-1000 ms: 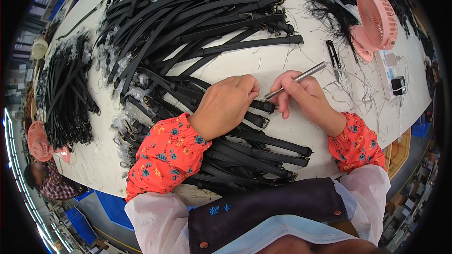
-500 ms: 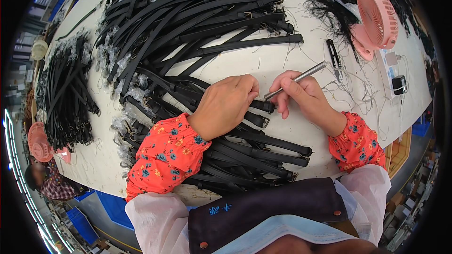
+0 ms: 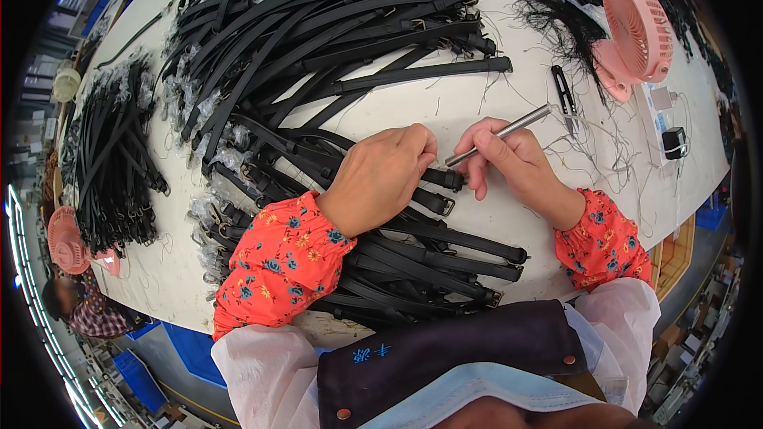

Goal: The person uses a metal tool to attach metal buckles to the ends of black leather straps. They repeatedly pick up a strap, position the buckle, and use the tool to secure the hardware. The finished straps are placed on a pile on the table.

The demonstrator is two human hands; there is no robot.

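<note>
I observed my left hand pressed flat on a black buckled strap below the pink fan, my right hand grasping a metal rod tool, whose tip, I judged, could slip off the strap.

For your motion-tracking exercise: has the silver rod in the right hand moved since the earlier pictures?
No. The silver rod in the right hand lies at the same slant, its tip as near the black clippers as before.
</note>
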